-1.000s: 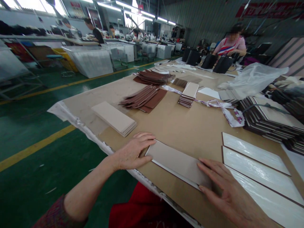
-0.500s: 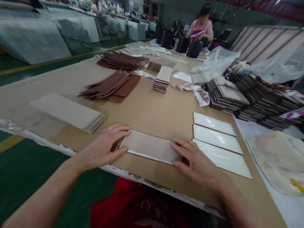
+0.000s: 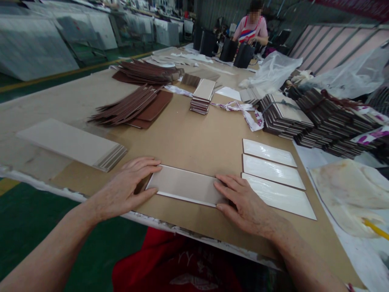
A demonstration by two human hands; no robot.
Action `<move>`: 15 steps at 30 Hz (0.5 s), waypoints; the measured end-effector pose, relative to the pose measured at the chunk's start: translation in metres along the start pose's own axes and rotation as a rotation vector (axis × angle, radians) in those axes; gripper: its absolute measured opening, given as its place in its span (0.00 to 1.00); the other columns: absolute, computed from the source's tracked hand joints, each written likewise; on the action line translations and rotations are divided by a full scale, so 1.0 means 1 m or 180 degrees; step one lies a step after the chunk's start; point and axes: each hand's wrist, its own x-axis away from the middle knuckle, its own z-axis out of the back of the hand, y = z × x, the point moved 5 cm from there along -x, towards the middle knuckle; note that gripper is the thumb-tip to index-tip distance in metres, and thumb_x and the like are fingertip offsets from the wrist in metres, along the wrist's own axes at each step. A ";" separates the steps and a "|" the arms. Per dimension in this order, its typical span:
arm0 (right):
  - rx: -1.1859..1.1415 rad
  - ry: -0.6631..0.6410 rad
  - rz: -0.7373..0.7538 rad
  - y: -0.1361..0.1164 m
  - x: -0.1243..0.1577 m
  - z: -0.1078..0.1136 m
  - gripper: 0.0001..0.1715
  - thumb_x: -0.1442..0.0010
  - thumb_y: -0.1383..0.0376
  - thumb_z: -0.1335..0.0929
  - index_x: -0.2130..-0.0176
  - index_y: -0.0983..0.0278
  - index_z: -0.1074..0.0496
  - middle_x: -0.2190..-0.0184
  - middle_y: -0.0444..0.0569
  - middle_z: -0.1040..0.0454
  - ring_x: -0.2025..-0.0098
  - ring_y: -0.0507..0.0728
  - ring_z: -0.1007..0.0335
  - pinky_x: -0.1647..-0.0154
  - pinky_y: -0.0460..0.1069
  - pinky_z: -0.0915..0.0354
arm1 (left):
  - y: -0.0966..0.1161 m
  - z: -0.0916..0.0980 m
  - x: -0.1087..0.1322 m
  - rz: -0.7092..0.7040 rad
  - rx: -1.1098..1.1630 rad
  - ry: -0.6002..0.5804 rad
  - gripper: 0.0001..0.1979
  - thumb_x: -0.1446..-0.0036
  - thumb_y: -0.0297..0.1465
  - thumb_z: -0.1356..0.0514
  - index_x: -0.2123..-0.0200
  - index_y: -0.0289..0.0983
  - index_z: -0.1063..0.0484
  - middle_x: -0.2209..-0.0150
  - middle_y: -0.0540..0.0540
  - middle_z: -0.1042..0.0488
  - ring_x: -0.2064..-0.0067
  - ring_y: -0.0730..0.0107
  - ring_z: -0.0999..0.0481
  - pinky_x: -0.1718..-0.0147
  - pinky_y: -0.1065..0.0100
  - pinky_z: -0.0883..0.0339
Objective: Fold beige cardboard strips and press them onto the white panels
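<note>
A flat beige board (image 3: 187, 184) with a thin pale rim lies on the table before me. Its left end is between the thumb and fingers of my left hand (image 3: 129, 184). At the other end, my right hand (image 3: 241, 198) spans the board the same way, fingertips on its top and thumb at the near edge. Just right of that hand lie three glossy white panels (image 3: 270, 170) in a row, one partly behind my fingers. Left of my left hand is a stack of longer beige boards (image 3: 73, 144).
Fanned brown sheets (image 3: 130, 107) and a small stack of pale-topped pieces (image 3: 202, 95) lie farther back. Tied dark bundles (image 3: 285, 115) and clear plastic (image 3: 273, 73) fill the right. A stained cloth (image 3: 346, 194) is at near right. Another person (image 3: 251, 28) works at the far end.
The whole view has shifted slightly, so things appear a little farther left and higher. Both hands keep the same hold on the board, which looks unmoved on the table.
</note>
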 end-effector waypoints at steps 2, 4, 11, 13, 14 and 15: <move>0.0027 -0.0005 0.0001 -0.001 0.000 0.000 0.29 0.33 0.57 0.37 0.37 0.66 0.38 0.34 0.56 0.42 0.35 0.66 0.48 0.37 0.65 0.45 | 0.000 0.000 0.000 0.0005 -0.0021 0.0003 0.26 0.40 0.44 0.42 0.42 0.41 0.37 0.38 0.42 0.36 0.36 0.55 0.40 0.37 0.51 0.46; 0.0051 -0.0007 -0.0013 -0.003 0.001 0.000 0.29 0.33 0.58 0.38 0.37 0.65 0.38 0.34 0.57 0.42 0.35 0.66 0.48 0.37 0.66 0.45 | -0.001 0.000 0.001 0.0018 -0.0045 -0.0002 0.26 0.41 0.44 0.42 0.42 0.41 0.38 0.38 0.42 0.36 0.36 0.55 0.40 0.37 0.51 0.46; 0.0167 -0.0106 -0.0086 -0.005 0.003 -0.002 0.29 0.32 0.58 0.39 0.35 0.64 0.40 0.32 0.55 0.45 0.34 0.65 0.51 0.36 0.65 0.47 | -0.002 -0.001 0.002 0.0025 -0.0088 0.0013 0.26 0.41 0.44 0.42 0.42 0.42 0.38 0.38 0.42 0.37 0.36 0.55 0.40 0.37 0.52 0.46; 0.0215 -0.0134 -0.0118 -0.005 0.003 -0.002 0.29 0.32 0.58 0.39 0.35 0.64 0.40 0.32 0.54 0.46 0.34 0.65 0.50 0.36 0.64 0.47 | -0.002 -0.002 0.002 0.0009 -0.0112 0.0010 0.26 0.41 0.43 0.42 0.41 0.43 0.39 0.37 0.43 0.37 0.36 0.55 0.41 0.36 0.52 0.46; 0.0230 -0.0141 -0.0132 -0.005 0.003 -0.002 0.29 0.32 0.58 0.39 0.35 0.64 0.40 0.32 0.54 0.46 0.34 0.65 0.50 0.36 0.64 0.47 | -0.003 -0.002 0.003 0.0005 -0.0121 0.0010 0.27 0.41 0.43 0.41 0.41 0.43 0.39 0.37 0.43 0.38 0.35 0.55 0.41 0.36 0.52 0.46; 0.0239 -0.0153 -0.0141 -0.006 0.003 -0.002 0.29 0.32 0.58 0.39 0.35 0.64 0.40 0.32 0.54 0.46 0.34 0.65 0.50 0.36 0.64 0.47 | -0.003 -0.003 0.003 0.0003 -0.0128 0.0009 0.27 0.41 0.43 0.41 0.40 0.43 0.39 0.37 0.43 0.38 0.35 0.55 0.42 0.36 0.52 0.46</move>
